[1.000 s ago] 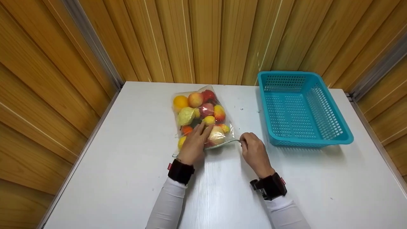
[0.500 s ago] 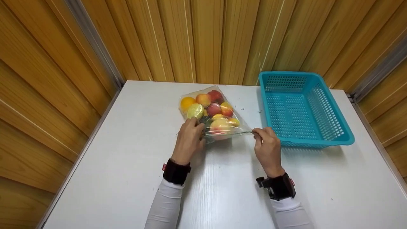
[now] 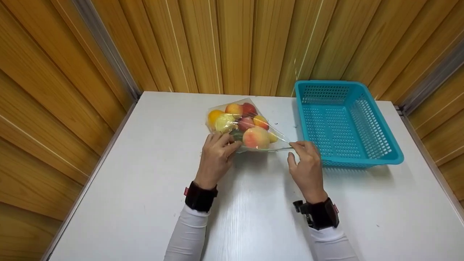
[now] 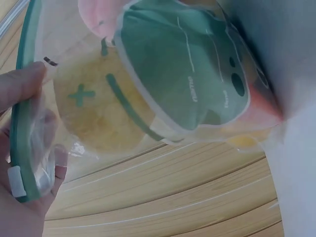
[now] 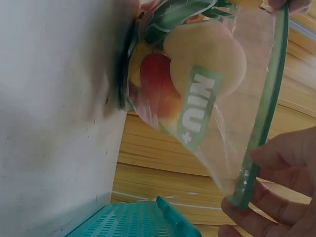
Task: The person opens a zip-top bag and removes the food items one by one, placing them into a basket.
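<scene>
A clear zip bag [image 3: 283, 141] full of fruit has its mouth edge raised and stretched between the two hands. My left hand [image 3: 216, 159] grips the left end of that edge, the thumb lying over the green zip strip [image 4: 22, 138] in the left wrist view. At the strip's other end, the thumb and fingers of my right hand [image 3: 307, 170] pinch the corner. Through the plastic show a large peach [image 3: 256, 137], an orange [image 3: 215, 117], a pale green fruit [image 3: 225, 123] and several red and yellow ones. A green printed panel [image 4: 182, 69] covers part of the bag's underside.
A teal perforated basket [image 3: 353, 161] stands on the white table [image 3: 145, 163], close to the right of my right hand. Wood-patterned panels [image 3: 232, 47] rise behind the table and along its sides.
My left hand has gone from lying over the fruit to gripping the bag's mouth edge. My right hand has moved right, pulling the edge taut. The bag has shifted right and its mouth has risen.
</scene>
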`<act>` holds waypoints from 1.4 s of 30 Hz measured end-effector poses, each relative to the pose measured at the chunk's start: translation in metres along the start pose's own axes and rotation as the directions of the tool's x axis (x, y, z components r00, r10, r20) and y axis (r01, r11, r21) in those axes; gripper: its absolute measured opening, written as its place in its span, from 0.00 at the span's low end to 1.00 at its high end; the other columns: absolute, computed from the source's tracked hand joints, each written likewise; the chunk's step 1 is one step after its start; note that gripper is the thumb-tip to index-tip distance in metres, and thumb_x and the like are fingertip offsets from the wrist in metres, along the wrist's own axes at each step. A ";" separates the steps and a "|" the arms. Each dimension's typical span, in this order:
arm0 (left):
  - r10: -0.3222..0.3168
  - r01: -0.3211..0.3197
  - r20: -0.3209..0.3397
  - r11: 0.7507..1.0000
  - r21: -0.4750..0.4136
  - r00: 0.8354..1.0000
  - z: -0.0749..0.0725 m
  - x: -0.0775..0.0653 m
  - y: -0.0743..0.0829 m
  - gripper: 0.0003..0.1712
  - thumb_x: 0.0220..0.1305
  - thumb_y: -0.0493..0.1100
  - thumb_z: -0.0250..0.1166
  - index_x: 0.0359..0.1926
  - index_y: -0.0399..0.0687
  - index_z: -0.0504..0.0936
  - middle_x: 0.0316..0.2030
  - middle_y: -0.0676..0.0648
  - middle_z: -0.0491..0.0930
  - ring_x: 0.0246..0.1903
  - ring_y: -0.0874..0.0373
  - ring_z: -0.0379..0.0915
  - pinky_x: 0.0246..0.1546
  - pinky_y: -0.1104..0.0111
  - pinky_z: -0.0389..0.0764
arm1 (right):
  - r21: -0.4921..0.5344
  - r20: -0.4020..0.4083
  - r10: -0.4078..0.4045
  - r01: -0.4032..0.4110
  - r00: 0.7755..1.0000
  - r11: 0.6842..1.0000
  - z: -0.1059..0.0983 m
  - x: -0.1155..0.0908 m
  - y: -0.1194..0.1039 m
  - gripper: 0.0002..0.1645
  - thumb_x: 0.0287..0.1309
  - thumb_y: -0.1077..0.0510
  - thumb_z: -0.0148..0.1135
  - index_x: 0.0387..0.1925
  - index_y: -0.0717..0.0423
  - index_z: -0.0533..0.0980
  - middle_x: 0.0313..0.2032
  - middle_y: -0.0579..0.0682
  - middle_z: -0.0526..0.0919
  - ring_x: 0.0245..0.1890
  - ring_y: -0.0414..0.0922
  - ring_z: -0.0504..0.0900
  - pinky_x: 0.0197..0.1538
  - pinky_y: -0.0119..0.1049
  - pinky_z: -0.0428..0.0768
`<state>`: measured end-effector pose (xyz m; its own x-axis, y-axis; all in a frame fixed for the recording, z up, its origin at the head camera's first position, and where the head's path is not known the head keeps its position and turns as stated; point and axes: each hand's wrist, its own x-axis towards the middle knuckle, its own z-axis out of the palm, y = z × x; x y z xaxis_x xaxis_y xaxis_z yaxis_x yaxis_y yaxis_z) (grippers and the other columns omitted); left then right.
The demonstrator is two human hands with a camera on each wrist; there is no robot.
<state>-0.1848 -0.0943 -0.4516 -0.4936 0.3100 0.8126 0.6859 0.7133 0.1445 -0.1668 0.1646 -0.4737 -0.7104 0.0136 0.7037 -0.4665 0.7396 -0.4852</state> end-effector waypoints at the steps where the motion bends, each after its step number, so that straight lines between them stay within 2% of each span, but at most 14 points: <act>1: 0.013 -0.013 0.007 1.000 -0.002 1.000 0.000 0.001 0.001 0.03 0.62 0.35 0.74 0.35 0.47 0.92 0.31 0.49 0.81 0.37 0.50 0.75 0.44 0.59 0.75 | 0.008 0.012 -0.031 0.031 0.999 0.999 0.001 0.000 -0.002 0.18 0.49 0.77 0.70 0.45 0.72 0.85 0.44 0.65 0.83 0.48 0.62 0.81 0.52 0.58 0.79; 6: 0.068 -0.068 0.071 0.998 -0.004 0.995 0.002 0.003 0.012 0.05 0.62 0.39 0.74 0.39 0.50 0.94 0.33 0.50 0.84 0.40 0.52 0.74 0.47 0.59 0.74 | 0.072 0.124 -0.174 0.166 0.977 0.983 0.010 -0.003 -0.013 0.27 0.46 0.75 0.75 0.52 0.66 0.84 0.53 0.61 0.84 0.58 0.60 0.80 0.59 0.56 0.80; 9: 0.096 -0.097 0.101 0.995 0.000 0.990 0.004 0.003 0.017 0.05 0.61 0.39 0.75 0.38 0.51 0.94 0.33 0.50 0.83 0.40 0.53 0.73 0.46 0.60 0.74 | 0.094 0.168 -0.192 0.179 0.967 0.979 0.015 -0.005 -0.016 0.27 0.48 0.74 0.75 0.54 0.64 0.85 0.53 0.60 0.85 0.55 0.58 0.82 0.57 0.54 0.81; 13: 0.118 -0.115 0.116 0.993 -0.037 0.986 0.007 0.002 0.019 0.04 0.57 0.39 0.78 0.34 0.50 0.92 0.32 0.50 0.82 0.39 0.52 0.74 0.44 0.61 0.76 | 0.084 0.155 -0.177 0.166 0.972 0.983 0.019 -0.007 -0.015 0.21 0.49 0.72 0.76 0.48 0.63 0.87 0.45 0.57 0.89 0.47 0.55 0.86 0.52 0.51 0.84; 17: 0.104 -0.088 0.132 0.989 -0.121 0.986 0.006 0.001 0.017 0.05 0.56 0.39 0.79 0.32 0.48 0.91 0.29 0.50 0.80 0.37 0.53 0.76 0.42 0.62 0.78 | 0.074 0.121 -0.179 0.171 0.976 0.983 0.023 -0.008 -0.014 0.12 0.52 0.70 0.76 0.41 0.62 0.89 0.38 0.56 0.90 0.40 0.53 0.88 0.43 0.48 0.87; 20: 0.049 -0.003 0.199 0.975 -0.224 0.979 0.001 0.001 0.013 0.08 0.56 0.38 0.79 0.37 0.45 0.90 0.33 0.49 0.82 0.39 0.53 0.77 0.45 0.63 0.81 | 0.094 0.089 -0.152 0.143 0.984 0.985 0.026 -0.009 -0.013 0.09 0.54 0.70 0.74 0.39 0.63 0.89 0.36 0.57 0.89 0.38 0.53 0.89 0.41 0.48 0.87; 23: -0.064 0.183 0.347 0.929 -0.322 0.936 -0.008 0.000 0.007 0.22 0.51 0.39 0.83 0.48 0.43 0.87 0.43 0.47 0.83 0.44 0.54 0.78 0.50 0.62 0.82 | 0.126 0.039 -0.103 0.098 0.994 0.987 0.028 -0.010 -0.013 0.07 0.55 0.71 0.72 0.37 0.64 0.88 0.35 0.57 0.90 0.38 0.52 0.89 0.39 0.48 0.87; 26: -0.154 0.356 0.502 0.872 -0.336 0.851 -0.014 -0.002 0.001 0.38 0.41 0.41 0.88 0.56 0.44 0.81 0.50 0.48 0.79 0.49 0.54 0.76 0.55 0.61 0.81 | 0.149 -0.008 -0.067 0.067 0.998 0.987 0.029 -0.010 -0.012 0.06 0.56 0.73 0.70 0.36 0.66 0.88 0.35 0.57 0.90 0.37 0.52 0.89 0.38 0.49 0.87; 28: -0.165 0.391 0.563 0.867 -0.308 0.810 -0.014 -0.003 -0.001 0.41 0.40 0.41 0.88 0.57 0.46 0.79 0.51 0.49 0.78 0.50 0.55 0.75 0.57 0.61 0.81 | 0.158 -0.027 -0.046 0.050 0.999 0.986 0.030 -0.011 -0.013 0.06 0.56 0.73 0.69 0.35 0.66 0.88 0.34 0.57 0.90 0.35 0.52 0.89 0.36 0.49 0.86; 29: -0.158 0.385 0.575 0.873 -0.298 0.803 -0.013 -0.003 -0.002 0.40 0.42 0.40 0.88 0.57 0.47 0.80 0.52 0.49 0.78 0.51 0.55 0.75 0.58 0.61 0.80 | 0.156 -0.035 -0.036 0.041 0.999 0.987 0.030 -0.011 -0.013 0.06 0.56 0.73 0.69 0.35 0.66 0.88 0.34 0.57 0.90 0.34 0.52 0.89 0.35 0.49 0.86; 31: -0.144 0.356 0.560 0.888 -0.290 0.816 -0.010 -0.004 -0.003 0.34 0.48 0.40 0.85 0.58 0.49 0.83 0.54 0.50 0.79 0.54 0.55 0.76 0.60 0.62 0.79 | 0.147 -0.053 -0.021 0.029 0.998 0.989 0.029 -0.011 -0.014 0.06 0.56 0.74 0.68 0.35 0.66 0.88 0.32 0.57 0.89 0.31 0.52 0.88 0.32 0.48 0.84; 35: -0.140 0.281 0.412 0.911 -0.304 0.900 -0.003 -0.007 -0.004 0.23 0.58 0.28 0.74 0.54 0.48 0.89 0.56 0.47 0.82 0.57 0.52 0.79 0.61 0.62 0.80 | 0.129 -0.066 -0.027 0.036 0.997 0.991 0.027 -0.011 -0.017 0.06 0.56 0.73 0.68 0.34 0.66 0.88 0.27 0.56 0.87 0.25 0.46 0.82 0.25 0.40 0.79; 38: -0.156 0.231 0.254 0.925 -0.301 0.955 0.005 -0.009 -0.005 0.27 0.53 0.17 0.67 0.48 0.44 0.92 0.56 0.44 0.84 0.58 0.49 0.80 0.62 0.61 0.79 | 0.126 -0.042 -0.053 0.058 0.998 0.990 0.025 -0.010 -0.020 0.06 0.56 0.73 0.68 0.34 0.67 0.88 0.27 0.56 0.87 0.24 0.45 0.81 0.24 0.39 0.79; 42: -0.172 0.187 0.074 0.934 -0.303 0.982 0.019 -0.012 -0.009 0.24 0.49 0.12 0.64 0.41 0.37 0.92 0.50 0.41 0.88 0.57 0.46 0.81 0.65 0.59 0.76 | 0.132 0.020 -0.101 0.097 0.995 0.987 0.025 -0.010 -0.025 0.05 0.55 0.73 0.69 0.34 0.67 0.88 0.29 0.57 0.88 0.26 0.47 0.85 0.26 0.43 0.82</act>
<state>-0.1954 -0.0926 -0.4736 -0.6425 0.2280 0.7316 0.7108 0.5339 0.4579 -0.1615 0.1292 -0.4817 -0.6702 -0.0746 0.7384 -0.5987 0.6424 -0.4784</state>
